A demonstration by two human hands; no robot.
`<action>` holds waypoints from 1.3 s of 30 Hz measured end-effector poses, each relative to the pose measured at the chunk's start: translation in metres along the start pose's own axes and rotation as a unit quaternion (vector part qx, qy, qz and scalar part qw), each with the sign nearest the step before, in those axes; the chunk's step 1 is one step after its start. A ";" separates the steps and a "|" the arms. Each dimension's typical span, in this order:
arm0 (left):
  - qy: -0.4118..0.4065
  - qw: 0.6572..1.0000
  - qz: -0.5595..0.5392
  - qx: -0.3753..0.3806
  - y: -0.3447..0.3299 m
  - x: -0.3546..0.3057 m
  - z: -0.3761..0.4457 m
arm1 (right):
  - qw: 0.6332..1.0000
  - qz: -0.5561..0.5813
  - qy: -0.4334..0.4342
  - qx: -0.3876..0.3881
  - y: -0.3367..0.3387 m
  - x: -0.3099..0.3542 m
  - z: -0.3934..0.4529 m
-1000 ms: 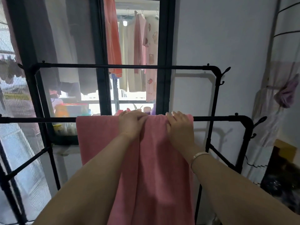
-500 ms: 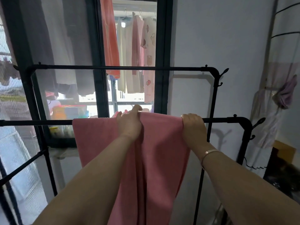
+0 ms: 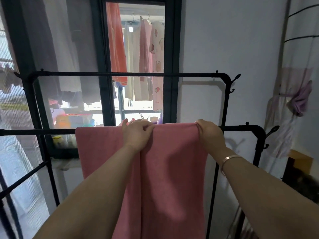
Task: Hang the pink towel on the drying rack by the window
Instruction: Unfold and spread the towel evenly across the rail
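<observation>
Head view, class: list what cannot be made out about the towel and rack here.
- Towel bottom hem: cut off by the lower edge, behind the arms.
- Towel's far side: hidden behind the front rail.
- Rack feet: out of frame.
- Left hand fingertips: curled over the fold, hidden.

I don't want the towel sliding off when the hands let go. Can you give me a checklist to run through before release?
1. Pink towel draped over the near rail: ok.
2. Left hand grip on the top fold: ok.
3. Right hand grip at the towel's right edge: ok.
4. Towel spread flat: not ok, a vertical fold runs below the left hand.
5. Equal length hanging behind the rail: cannot tell.
</observation>
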State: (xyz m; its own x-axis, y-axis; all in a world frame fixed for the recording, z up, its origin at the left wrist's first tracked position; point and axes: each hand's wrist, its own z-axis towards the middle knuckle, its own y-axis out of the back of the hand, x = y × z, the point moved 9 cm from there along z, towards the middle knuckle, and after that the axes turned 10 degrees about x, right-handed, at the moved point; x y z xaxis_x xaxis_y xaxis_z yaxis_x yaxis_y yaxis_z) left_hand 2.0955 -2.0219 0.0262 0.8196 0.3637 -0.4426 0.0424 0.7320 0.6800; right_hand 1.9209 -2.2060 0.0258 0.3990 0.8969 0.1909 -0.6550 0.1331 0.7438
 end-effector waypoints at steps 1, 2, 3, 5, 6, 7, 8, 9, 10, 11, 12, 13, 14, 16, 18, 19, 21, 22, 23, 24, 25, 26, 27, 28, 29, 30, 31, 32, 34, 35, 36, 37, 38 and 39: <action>0.007 1.000 -0.013 0.002 0.001 0.001 0.001 | 0.999 -0.020 -0.015 0.021 -0.001 -0.005 0.005; 0.015 1.000 -0.022 0.006 0.001 0.003 0.002 | 0.998 -0.045 -0.024 0.029 0.000 -0.009 0.008; 0.022 0.999 -0.026 0.009 0.000 0.004 0.002 | 0.997 -0.068 -0.031 0.026 0.002 -0.011 0.008; 0.027 0.999 -0.023 0.011 -0.002 0.003 0.002 | 0.993 -0.115 -0.023 -0.017 0.006 -0.009 -0.002; 0.024 1.000 -0.015 0.010 -0.003 0.002 0.002 | 0.989 -0.142 -0.019 -0.047 0.007 -0.008 -0.009; 0.021 1.000 -0.002 0.008 -0.003 0.000 0.002 | 0.984 -0.160 -0.021 -0.076 0.007 -0.009 -0.016; 0.018 1.000 0.018 0.006 -0.004 -0.002 0.001 | 0.982 -0.165 -0.029 -0.083 0.004 -0.012 -0.021; 0.015 0.999 0.040 0.004 -0.006 -0.005 0.000 | 0.982 -0.165 -0.033 -0.086 0.000 -0.016 -0.025; 0.009 0.998 0.064 0.004 -0.008 -0.010 -0.001 | 0.983 -0.160 -0.036 -0.084 -0.003 -0.020 -0.027; -0.002 0.996 0.087 0.004 -0.012 -0.017 -0.002 | 0.984 -0.152 -0.038 -0.081 -0.006 -0.023 -0.029; -0.016 0.994 0.106 0.004 -0.017 -0.026 -0.003 | 0.985 -0.145 -0.040 -0.079 -0.008 -0.025 -0.029; -0.030 0.992 0.121 0.004 -0.022 -0.036 -0.004 | 0.986 -0.139 -0.042 -0.076 -0.008 -0.026 -0.029; -0.038 0.990 0.135 0.006 -0.028 -0.044 -0.005 | 0.988 -0.128 -0.041 -0.074 -0.008 -0.025 -0.028; -0.047 0.985 0.163 0.017 -0.037 -0.054 -0.007 | 0.994 -0.082 -0.026 -0.073 -0.008 -0.024 -0.025; -0.052 0.986 0.160 0.022 -0.043 -0.055 -0.004 | 0.998 -0.008 -0.003 -0.068 -0.003 -0.026 -0.022; -0.052 0.989 0.138 0.021 -0.043 -0.053 -0.002 | 0.997 0.032 0.002 -0.070 0.003 -0.029 -0.022; -0.044 0.996 0.077 0.014 -0.040 -0.052 0.002 | 0.995 0.059 0.005 -0.080 0.015 -0.032 -0.020; -0.041 0.998 0.045 0.011 -0.039 -0.054 0.004 | 0.995 0.055 0.001 -0.088 0.021 -0.035 -0.019; -0.037 0.999 0.020 0.006 -0.039 -0.057 0.006 | 0.993 0.062 -0.012 -0.095 0.026 -0.039 -0.016; -0.033 0.999 -0.004 0.003 -0.038 -0.060 0.007 | 0.990 0.086 -0.037 -0.102 0.030 -0.044 -0.015; -0.029 0.999 -0.031 0.003 -0.038 -0.064 0.009 | 0.984 0.125 -0.062 -0.114 0.033 -0.049 -0.014; -0.025 0.997 -0.070 0.011 -0.039 -0.066 0.011 | 0.974 0.165 -0.084 -0.127 0.035 -0.055 -0.015; -0.023 0.993 -0.113 0.026 -0.041 -0.067 0.013 | 0.965 0.196 -0.097 -0.144 0.037 -0.059 -0.015; -0.023 0.987 -0.153 0.046 -0.044 -0.069 0.015 | 0.958 0.215 -0.108 -0.157 0.040 -0.063 -0.017; -0.023 0.982 -0.177 0.067 -0.048 -0.072 0.016 | 0.954 0.223 -0.120 -0.163 0.041 -0.067 -0.017; -0.025 0.980 -0.175 0.086 -0.051 -0.074 0.016 | 0.953 0.221 -0.136 -0.159 0.040 -0.072 -0.018; -0.026 0.983 -0.150 0.102 -0.053 -0.078 0.015 | 0.954 0.210 -0.151 -0.149 0.038 -0.076 -0.019; -0.027 0.986 -0.114 0.115 -0.056 -0.080 0.014 | 0.958 0.191 -0.160 -0.140 0.036 -0.079 -0.019; -0.038 0.989 -0.059 0.131 -0.059 -0.083 0.013 | 0.970 0.141 -0.144 -0.137 0.034 -0.078 -0.022; -0.044 0.989 -0.044 0.132 -0.060 -0.084 0.013 | 0.977 0.117 -0.121 -0.133 0.031 -0.073 -0.022; -0.046 0.990 -0.029 0.128 -0.060 -0.083 0.013 | 0.985 0.092 -0.091 -0.119 0.027 -0.065 -0.022; -0.046 0.991 -0.011 0.123 -0.060 -0.081 0.013 | 0.991 0.066 -0.054 -0.102 0.021 -0.057 -0.021; -0.047 0.992 0.008 0.117 -0.059 -0.079 0.013 | 0.995 0.041 -0.019 -0.085 0.016 -0.050 -0.021; -0.053 0.992 0.025 0.112 -0.059 -0.078 0.012 | 0.997 0.024 0.006 -0.076 0.012 -0.047 -0.020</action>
State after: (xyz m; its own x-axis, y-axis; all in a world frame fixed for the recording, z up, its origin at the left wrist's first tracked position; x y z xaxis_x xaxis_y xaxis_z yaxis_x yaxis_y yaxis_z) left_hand 2.0362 -2.0997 0.0276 0.8785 0.3261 -0.3491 0.1161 0.5631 0.8182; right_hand 1.8811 -2.2375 0.0130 0.3579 0.9085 0.2159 -0.7627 0.1510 0.6289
